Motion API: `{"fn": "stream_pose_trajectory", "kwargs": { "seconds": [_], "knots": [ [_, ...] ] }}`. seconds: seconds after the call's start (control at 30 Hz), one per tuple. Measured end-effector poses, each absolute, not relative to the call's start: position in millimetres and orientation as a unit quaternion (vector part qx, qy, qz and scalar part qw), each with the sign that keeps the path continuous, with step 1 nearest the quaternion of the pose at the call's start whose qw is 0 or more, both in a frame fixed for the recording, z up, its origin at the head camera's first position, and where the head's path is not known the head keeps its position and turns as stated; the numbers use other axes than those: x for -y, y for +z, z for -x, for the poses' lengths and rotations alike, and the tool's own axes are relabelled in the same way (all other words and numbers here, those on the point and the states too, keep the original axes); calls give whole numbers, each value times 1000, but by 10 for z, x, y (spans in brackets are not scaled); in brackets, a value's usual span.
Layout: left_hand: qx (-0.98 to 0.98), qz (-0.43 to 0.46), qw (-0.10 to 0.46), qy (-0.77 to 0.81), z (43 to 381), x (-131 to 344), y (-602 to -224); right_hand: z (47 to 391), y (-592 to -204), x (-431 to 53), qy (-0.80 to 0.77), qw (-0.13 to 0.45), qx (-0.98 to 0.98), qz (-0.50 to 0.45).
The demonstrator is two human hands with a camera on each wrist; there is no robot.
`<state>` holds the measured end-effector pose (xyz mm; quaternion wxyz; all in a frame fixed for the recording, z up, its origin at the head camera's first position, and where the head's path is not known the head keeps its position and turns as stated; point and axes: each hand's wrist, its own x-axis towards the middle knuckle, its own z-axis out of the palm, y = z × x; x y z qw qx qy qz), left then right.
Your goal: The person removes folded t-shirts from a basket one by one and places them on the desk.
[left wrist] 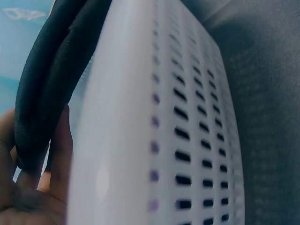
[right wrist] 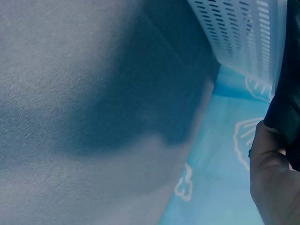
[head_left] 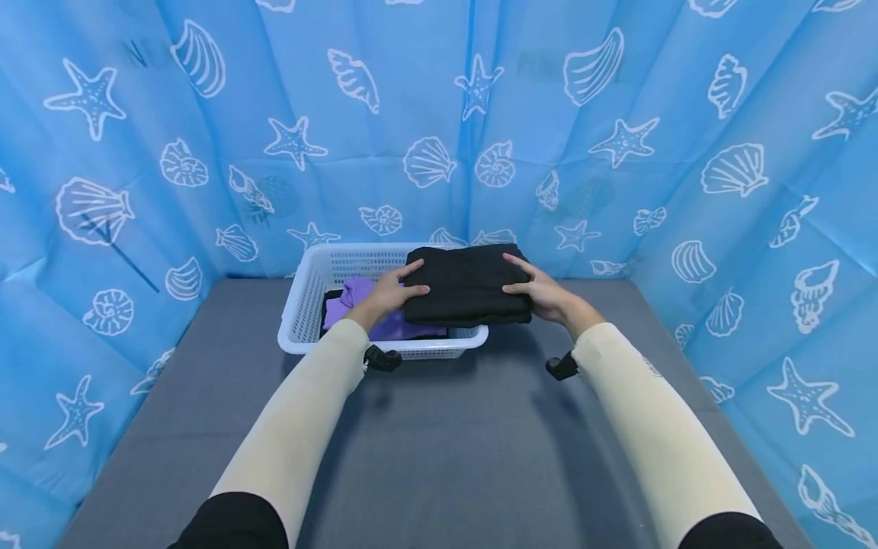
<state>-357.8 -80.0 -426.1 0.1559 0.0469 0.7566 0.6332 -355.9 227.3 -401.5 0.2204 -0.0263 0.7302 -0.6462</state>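
Observation:
A folded black cloth is held level between both hands over the right part of a white basket. My left hand grips its left edge, thumb on top; the left wrist view shows the fingers beneath the folded layers. On the right edge my right hand grips the cloth with its thumb and forefinger on top. Inside the basket, a purple cloth lies on the left, with black fabric beside and under it. The black cloth hides the basket's right part.
The basket stands at the back of a grey covered table, close to a blue curtain with white shells and starfish. The curtain also runs along both sides. In the left wrist view, the basket's slotted side is very near.

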Motion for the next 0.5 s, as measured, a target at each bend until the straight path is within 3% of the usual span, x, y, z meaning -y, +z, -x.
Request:
{"fn": "stream_pose_trajectory", "kwargs": {
  "seconds": [0.5],
  "knots": [
    [-745,-59,179,640,3593,538,-4206,3512,-3938,-2589,-644,218,-733,21]
  ]
}}
